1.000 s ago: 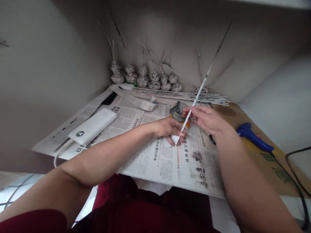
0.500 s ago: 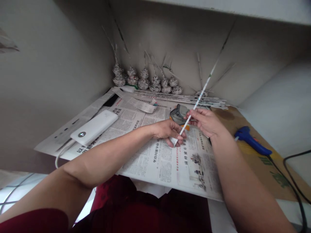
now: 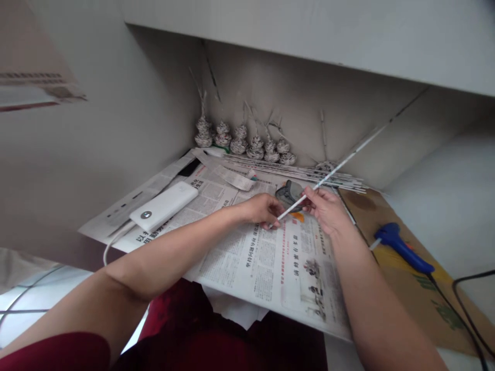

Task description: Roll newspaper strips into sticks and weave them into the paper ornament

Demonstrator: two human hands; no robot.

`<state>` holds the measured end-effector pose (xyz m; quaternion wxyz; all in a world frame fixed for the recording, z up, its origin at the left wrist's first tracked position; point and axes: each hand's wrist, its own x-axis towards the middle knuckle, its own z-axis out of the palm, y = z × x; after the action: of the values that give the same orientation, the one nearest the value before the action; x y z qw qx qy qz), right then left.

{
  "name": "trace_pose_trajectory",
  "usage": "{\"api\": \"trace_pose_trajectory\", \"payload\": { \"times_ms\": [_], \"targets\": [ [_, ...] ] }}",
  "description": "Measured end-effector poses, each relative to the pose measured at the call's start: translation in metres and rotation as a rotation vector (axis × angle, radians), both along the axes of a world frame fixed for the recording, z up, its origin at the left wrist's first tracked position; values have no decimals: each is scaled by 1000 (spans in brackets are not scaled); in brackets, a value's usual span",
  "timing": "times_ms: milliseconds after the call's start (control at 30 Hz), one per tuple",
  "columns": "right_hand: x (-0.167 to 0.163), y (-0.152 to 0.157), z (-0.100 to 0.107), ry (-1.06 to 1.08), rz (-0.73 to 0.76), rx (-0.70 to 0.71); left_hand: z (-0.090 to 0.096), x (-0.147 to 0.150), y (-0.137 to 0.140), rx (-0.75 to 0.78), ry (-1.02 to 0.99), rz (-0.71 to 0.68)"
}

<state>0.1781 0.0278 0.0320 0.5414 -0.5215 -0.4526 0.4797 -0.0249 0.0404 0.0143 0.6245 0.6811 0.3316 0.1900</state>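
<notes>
While both forearms reach over the spread newspaper, the person's two hands meet at one long rolled paper stick. The right hand pinches the stick between thumb and fingertips, the fingers closed tight around it, and from there it slants up and to the right toward the wall. The left hand has its fingers curled in around the stick's lower end, which sits just above the newspaper; whether the tip touches the sheet cannot be told. Just behind the hands lies a small grey coiled piece, partly hidden by the fingers. Along the back wall stands a row of little woven paper cones, with a flat bundle of paper sticks lying beside them. A white power bank rests on the newspaper to the left, its cable trailing off the edge. A blue glue gun lies on brown cardboard to the right, well apart from the hands.
</notes>
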Motion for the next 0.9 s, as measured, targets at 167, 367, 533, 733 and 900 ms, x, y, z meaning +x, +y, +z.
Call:
{"api": "trace_pose_trajectory", "payload": {
  "times_ms": [167,367,533,733,900],
  "targets": [
    [-10,-2,-4,-24,36,-21,-2,-20,3,59,146,58],
    [-14,-3,-9,-2,60,-42,11,-40,13,226,353,71],
    [-14,-2,-9,37,70,-38,28,-53,29,584,522,226],
    [-13,0,-8,61,111,19,30,-77,43,500,262,208],
    [-15,-2,-5,46,84,83,22,-90,45,192,-151,286]
  ]
}}
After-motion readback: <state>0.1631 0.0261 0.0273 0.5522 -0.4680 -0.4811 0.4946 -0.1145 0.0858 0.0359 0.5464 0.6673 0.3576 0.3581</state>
